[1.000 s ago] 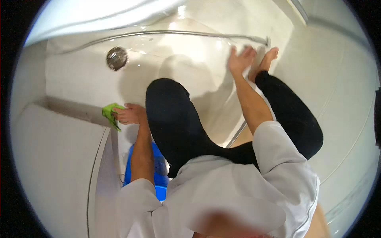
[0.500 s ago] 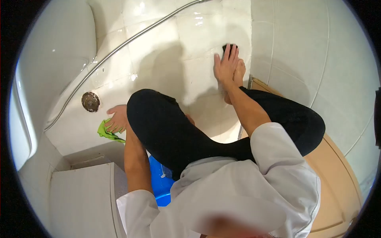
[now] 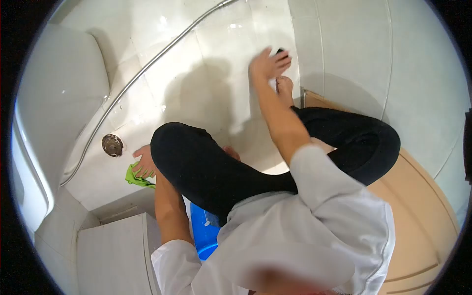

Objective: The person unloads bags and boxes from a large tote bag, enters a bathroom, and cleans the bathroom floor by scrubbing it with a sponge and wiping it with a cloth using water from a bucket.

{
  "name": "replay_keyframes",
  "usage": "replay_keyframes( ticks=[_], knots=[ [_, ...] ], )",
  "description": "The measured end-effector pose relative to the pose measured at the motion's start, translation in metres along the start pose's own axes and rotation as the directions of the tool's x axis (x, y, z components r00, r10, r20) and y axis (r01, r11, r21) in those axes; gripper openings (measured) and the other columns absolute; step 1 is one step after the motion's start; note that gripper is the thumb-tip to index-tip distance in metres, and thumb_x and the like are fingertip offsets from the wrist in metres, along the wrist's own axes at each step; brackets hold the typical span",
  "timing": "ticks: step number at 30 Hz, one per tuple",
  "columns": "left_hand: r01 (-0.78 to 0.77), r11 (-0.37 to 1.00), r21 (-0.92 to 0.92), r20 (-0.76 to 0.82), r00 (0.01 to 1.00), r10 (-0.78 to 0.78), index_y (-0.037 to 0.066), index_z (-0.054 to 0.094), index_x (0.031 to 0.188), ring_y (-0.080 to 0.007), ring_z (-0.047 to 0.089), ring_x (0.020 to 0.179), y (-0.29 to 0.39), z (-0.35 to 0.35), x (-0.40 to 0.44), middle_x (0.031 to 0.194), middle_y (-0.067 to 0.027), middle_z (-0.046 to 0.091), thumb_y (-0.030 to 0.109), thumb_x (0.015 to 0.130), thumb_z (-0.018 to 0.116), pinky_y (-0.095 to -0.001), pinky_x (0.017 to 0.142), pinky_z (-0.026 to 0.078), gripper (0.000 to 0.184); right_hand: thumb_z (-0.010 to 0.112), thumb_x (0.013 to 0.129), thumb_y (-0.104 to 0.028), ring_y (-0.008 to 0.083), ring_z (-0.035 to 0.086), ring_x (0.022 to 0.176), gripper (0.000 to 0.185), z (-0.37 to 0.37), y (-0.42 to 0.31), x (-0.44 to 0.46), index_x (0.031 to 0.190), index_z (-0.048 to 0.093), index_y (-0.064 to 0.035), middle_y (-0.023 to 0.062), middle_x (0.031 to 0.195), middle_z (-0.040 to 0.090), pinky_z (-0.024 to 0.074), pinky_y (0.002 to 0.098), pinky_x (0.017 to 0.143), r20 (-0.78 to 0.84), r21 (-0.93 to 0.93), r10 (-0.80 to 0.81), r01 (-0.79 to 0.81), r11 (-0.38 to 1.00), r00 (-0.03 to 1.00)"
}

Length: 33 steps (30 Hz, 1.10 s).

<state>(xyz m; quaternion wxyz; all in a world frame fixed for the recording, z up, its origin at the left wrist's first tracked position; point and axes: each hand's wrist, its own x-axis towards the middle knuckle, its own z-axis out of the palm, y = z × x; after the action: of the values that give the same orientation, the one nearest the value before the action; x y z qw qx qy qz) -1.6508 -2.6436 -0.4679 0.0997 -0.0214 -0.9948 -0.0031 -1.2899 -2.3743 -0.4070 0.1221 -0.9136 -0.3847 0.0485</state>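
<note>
My left hand (image 3: 145, 162) is low on the pale tiled floor, its fingers spread over and pressed on a crumpled green cloth (image 3: 135, 178). A round, stained drain (image 3: 112, 145) lies just beyond it to the left. Farther forward on the right, my right hand (image 3: 270, 65) has its fingertips over a small black object (image 3: 280, 51), mostly hidden and held against the floor beside the wall. My bare foot (image 3: 284, 88) rests just below this hand. The right hand is slightly blurred.
A metal shower hose (image 3: 142, 71) curves across the floor. A white rounded fixture (image 3: 61, 83) stands at the left, with a white cabinet (image 3: 115, 255) below. The blue container (image 3: 203, 231) is beside my left arm. Tiled wall (image 3: 344, 54) and a tan panel (image 3: 413, 196) border the right.
The view has turned and shifted. My right hand has moved forward from beside my foot, carrying the black object along. My left hand has stayed with the green cloth near the drain.
</note>
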Motion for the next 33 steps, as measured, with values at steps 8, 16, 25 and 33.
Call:
replay_keyframes(
  ticks=[8,16,25,33],
  knots=[
    [0.007,1.0,0.026,0.014,1.0,-0.007,0.007,0.038,0.154,-0.0427,0.04,0.141,-0.006,-0.002,0.0,0.158,-0.0227,0.038,0.052,0.101,0.045,-0.0614,0.111,0.031,0.069,0.047,0.103,-0.044,0.0425,0.021,0.153,0.072,0.027,-0.109,0.038,0.157,0.03,0.001,0.022,0.166,0.025,0.0213,0.0541,0.123,-0.055,0.129,-0.408,0.411,0.902,0.911],
    [0.088,0.996,-0.003,-0.005,0.996,-0.088,0.008,0.038,0.154,-0.043,0.039,0.142,0.01,-0.009,0.004,0.158,-0.0227,0.038,0.052,0.101,0.045,-0.0621,0.112,0.031,0.07,0.054,0.102,-0.04,0.0477,0.023,0.15,0.072,-0.01,0.04,-0.001,0.157,0.032,0.0015,0.0278,0.165,0.021,0.0176,0.0575,0.123,-0.004,-0.022,-0.528,0.527,0.849,0.849],
    [0.102,0.994,0.042,-0.034,0.994,-0.1,0.008,0.037,0.154,-0.0433,0.038,0.143,-0.002,0.014,0.01,0.159,-0.0227,0.037,0.053,0.101,0.045,-0.0629,0.112,0.03,0.07,0.057,0.098,-0.049,0.0428,0.025,0.152,0.071,0.003,-0.092,-0.086,0.153,0.043,-0.0057,0.0234,0.162,0.032,0.0217,0.0578,0.122,0.181,0.291,-0.842,0.79,0.539,0.507],
    [0.226,0.972,0.057,-0.079,0.972,-0.222,0.008,0.036,0.155,-0.0435,0.037,0.143,-0.016,0.01,0.014,0.159,-0.0227,0.036,0.053,0.101,0.045,-0.0636,0.113,0.029,0.071,0.06,0.1,-0.036,0.0439,0.018,0.155,0.071,-0.034,0.036,-0.024,0.157,0.034,-0.0029,0.0244,0.166,0.025,0.019,0.0561,0.124,0.246,0.166,-0.63,0.608,0.776,0.736]
  ],
)
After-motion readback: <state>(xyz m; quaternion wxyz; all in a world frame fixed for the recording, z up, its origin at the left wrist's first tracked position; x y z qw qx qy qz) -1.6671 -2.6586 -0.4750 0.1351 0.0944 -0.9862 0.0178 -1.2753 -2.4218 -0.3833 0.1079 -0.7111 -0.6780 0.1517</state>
